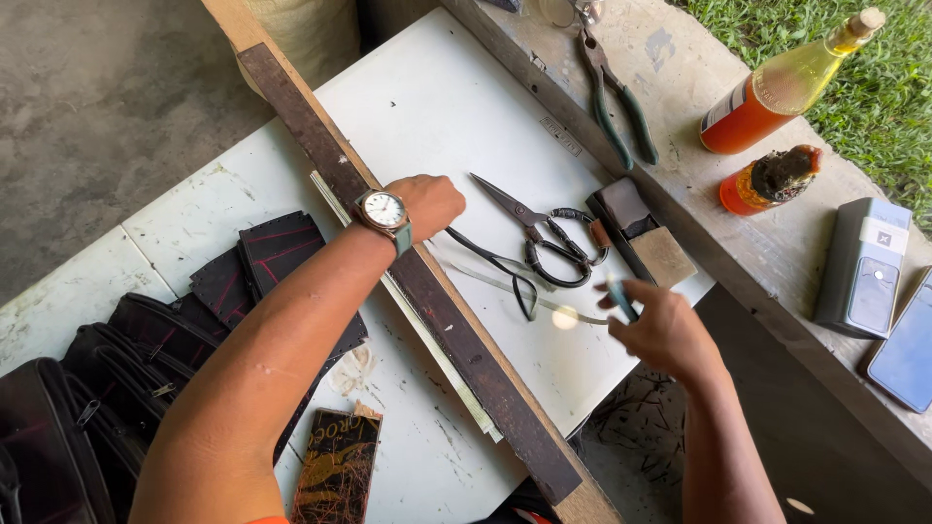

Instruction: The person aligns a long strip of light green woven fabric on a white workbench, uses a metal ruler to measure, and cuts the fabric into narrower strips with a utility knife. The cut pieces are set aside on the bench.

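My left hand (427, 202), with a wristwatch on the wrist, presses down on a long dark wooden strip (437, 301) that lies diagonally across the white table (437, 97). A thin pale sheet (427, 340) pokes out along the strip's left edge. My right hand (660, 325) hovers near the table's right edge, fingers pinched around a small teal-handled tool (619, 297). Black scissors (544, 238) lie between the two hands, beside a thin dark cord loop (505, 277).
Dark leather pieces (272, 257) and black bags (87, 388) lie at the left. Green-handled pliers (616, 102), two orange bottles (777, 92), a grey box (864, 267) and a phone (908, 349) sit on the concrete ledge at right. A dark block (636, 223) rests by the scissors.
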